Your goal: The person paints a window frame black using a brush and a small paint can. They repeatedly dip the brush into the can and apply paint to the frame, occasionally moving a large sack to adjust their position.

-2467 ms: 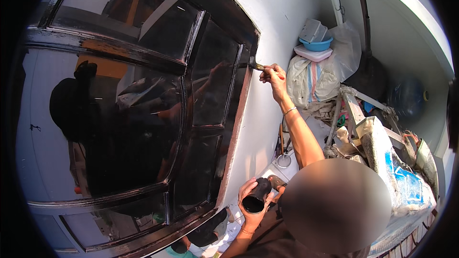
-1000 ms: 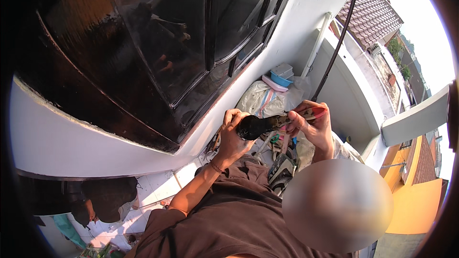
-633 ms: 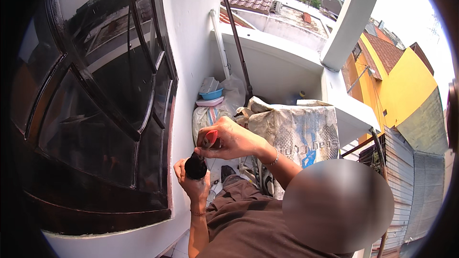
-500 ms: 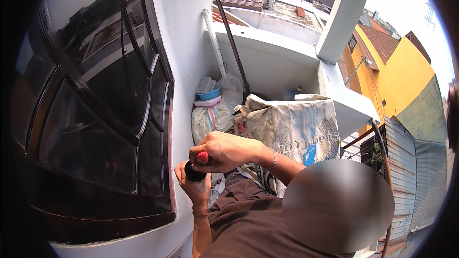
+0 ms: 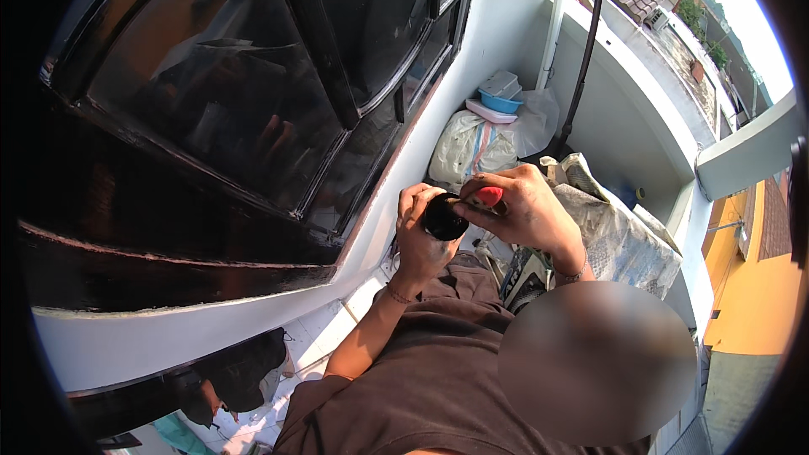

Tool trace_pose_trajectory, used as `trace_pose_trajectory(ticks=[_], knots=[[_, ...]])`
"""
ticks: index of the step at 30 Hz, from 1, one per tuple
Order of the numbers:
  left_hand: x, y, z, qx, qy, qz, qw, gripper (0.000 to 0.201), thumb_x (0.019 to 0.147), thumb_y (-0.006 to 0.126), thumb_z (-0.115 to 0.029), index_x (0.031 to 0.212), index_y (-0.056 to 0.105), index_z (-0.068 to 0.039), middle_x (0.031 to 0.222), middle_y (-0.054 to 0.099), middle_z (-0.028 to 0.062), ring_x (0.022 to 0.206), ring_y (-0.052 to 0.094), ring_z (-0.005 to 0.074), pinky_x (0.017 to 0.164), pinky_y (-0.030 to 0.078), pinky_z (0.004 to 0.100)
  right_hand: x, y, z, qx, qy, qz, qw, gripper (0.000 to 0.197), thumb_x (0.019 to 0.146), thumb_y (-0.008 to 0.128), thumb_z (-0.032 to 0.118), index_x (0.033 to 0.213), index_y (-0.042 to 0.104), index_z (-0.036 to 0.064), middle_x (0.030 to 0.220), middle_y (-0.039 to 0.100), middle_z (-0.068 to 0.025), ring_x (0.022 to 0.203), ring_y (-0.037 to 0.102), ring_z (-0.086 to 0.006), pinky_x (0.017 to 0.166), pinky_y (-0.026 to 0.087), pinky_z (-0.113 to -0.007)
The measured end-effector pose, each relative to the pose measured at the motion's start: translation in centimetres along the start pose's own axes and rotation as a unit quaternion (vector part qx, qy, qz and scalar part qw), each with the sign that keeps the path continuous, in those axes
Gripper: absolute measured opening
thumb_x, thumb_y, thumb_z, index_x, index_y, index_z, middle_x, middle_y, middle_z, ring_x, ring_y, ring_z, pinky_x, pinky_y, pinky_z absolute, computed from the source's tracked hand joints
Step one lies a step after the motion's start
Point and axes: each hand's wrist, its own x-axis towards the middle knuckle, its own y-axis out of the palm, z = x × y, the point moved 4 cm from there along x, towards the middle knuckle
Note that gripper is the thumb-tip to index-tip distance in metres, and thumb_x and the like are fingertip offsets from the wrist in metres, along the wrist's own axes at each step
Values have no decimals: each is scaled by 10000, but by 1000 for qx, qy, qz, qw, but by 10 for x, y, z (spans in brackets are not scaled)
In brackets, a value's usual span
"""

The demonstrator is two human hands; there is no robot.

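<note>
My left hand is wrapped round a dark, round container, whose open mouth shows black inside. At its right rim, the fingers of my right hand are closed on a red-handled tool. The tool's other end is hidden by the fingers and the rim, so its kind cannot be made out. Dark smudges mark the fingers of both hands. To the left stands a window with glossy black framing and dark glass panes; neither hand touches it.
Bulging white sacks lie by the wall beyond my hands, topped with blue and pink containers. A printed sheet drapes over something on the right. A dark pole leans near the white parapet. Dark cloth hangs lower left.
The view has turned left, showing more of the window. My right hand has shifted from over the container to its right rim, so the dark mouth shows more fully.
</note>
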Motion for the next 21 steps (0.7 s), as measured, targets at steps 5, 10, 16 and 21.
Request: trace_pose_trajectory(ticks=[5,10,16,21], knots=[[18,13,2,5,-34,-22,999,555,635,883,-34,1133,638,-46,1129,613,133,1121,600,331,944,510,439,14,-4,-23,15,4,21,1000,193,863,802,207,877,701,43,668,675,-130,584,672,-326,562,524,-409],[36,27,10,30,-53,-20,998,538,644,884,-54,1126,643,-49,1137,595,145,1098,602,338,935,509,447,25,-7,-50,12,5,28,1000,185,846,821,185,888,709,45,682,685,-121,597,682,-312,562,528,-390],[56,47,28,44,-63,-2,997,531,660,853,-72,1143,632,-43,1145,579,152,1094,595,357,942,502,449,33,-21,-86,68,66,-27,995,183,881,813,191,866,702,47,652,671,-106,542,663,-250,517,496,-338],[75,60,39,39,-80,-6,996,532,682,821,-83,1166,607,-37,1139,571,157,1090,587,366,943,496,451,33,-32,-125,231,235,-109,938,241,923,806,204,875,696,-4,660,701,-48,566,673,-90,508,519,-247]])
